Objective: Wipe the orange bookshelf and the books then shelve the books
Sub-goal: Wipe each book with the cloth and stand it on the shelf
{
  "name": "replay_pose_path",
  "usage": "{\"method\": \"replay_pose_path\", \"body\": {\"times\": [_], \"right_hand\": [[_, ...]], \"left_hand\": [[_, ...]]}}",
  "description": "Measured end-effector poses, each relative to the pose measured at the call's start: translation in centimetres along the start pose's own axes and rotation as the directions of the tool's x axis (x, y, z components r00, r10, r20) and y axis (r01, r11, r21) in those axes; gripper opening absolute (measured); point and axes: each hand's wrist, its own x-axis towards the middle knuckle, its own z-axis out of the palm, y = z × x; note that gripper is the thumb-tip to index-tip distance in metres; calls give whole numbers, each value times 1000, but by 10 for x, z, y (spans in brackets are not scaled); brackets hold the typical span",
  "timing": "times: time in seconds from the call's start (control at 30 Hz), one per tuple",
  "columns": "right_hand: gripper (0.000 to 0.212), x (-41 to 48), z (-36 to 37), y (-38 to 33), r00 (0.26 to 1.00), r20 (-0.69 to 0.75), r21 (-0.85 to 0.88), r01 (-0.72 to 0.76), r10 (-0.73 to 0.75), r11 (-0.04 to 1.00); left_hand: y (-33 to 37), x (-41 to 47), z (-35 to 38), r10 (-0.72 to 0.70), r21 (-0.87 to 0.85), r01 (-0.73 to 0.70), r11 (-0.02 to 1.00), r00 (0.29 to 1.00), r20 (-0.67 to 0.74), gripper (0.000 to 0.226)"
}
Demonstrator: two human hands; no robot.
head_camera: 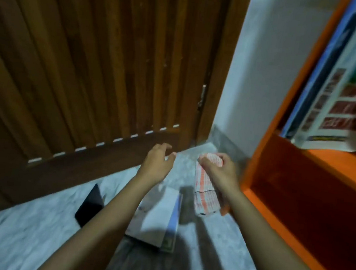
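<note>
Wiping stage, judged from the layout. Your right hand (219, 170) grips a white cloth with orange-red stripes (205, 190), which hangs beside the orange wooden bookshelf (279, 167). Your left hand (157, 161) is empty, fingers loosely curled, above the pale marble floor (32, 218). One white book (157, 218) lies on the floor below your forearms, next to one flat black slab (90, 204), possibly a phone. At least two books (343, 103) lean on the shelf; blur prevents a firmer count. Next, the cloth must meet a shelf board or the floor book.
</note>
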Motion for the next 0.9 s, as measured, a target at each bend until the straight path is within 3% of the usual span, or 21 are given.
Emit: {"method": "replay_pose_path", "body": {"times": [0.13,0.3,0.4,0.53,0.6,0.77,0.9], "right_hand": [[29,-5,54,72,936,218,4,-285,278,958],[37,-1,105,162,859,347,-166,-338,376,926],[23,-3,123,205,869,308,-191,-341,386,920],[42,-8,147,230,881,124,-172,-434,456,884],[35,-9,156,231,884,71,-142,-450,462,882],[32,-15,163,246,913,17,-280,-388,409,878],[26,-23,157,253,916,43,-183,-386,400,904]], "left_hand": [[-101,-14,23,-219,-4,220,975,973,66,34],[-187,-24,66,-405,38,403,914,908,104,33],[-219,-30,90,-487,47,486,873,860,153,40],[-246,-33,108,-546,-6,558,830,814,198,47],[-250,-31,111,-562,-55,591,805,788,249,48],[-258,-27,111,-550,-138,602,787,785,287,45],[-269,-29,107,-526,-279,599,751,797,297,45]]}}
